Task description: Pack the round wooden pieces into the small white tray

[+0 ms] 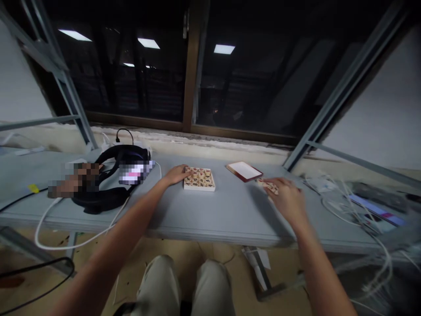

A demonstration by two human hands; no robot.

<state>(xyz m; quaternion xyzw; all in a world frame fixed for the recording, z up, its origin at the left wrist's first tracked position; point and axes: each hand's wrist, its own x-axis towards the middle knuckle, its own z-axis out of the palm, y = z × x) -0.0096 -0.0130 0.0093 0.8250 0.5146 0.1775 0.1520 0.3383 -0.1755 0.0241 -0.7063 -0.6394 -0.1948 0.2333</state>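
A shallow white box [199,188] filled with rows of round, wooden-looking Chinese chess pieces [201,176] lies on the grey table. My left hand [176,174] is at its left side, gripping the edge, with fingertips over the nearest pieces. Farther right, my right hand [287,195] curls over several more Chinese chess pieces [270,186] and holds them just above or on the tabletop; the gap cannot be made out. Behind and left of this hand is a red-edged box lid [244,170], its white inside facing up.
On the left lie a black headset [101,199], a white cable [41,228] and a blurred-out item. Tangled cables [348,206] and a phone-like device [376,210] crowd the right end. Metal uprights [325,114] rise at both sides before a dark window.
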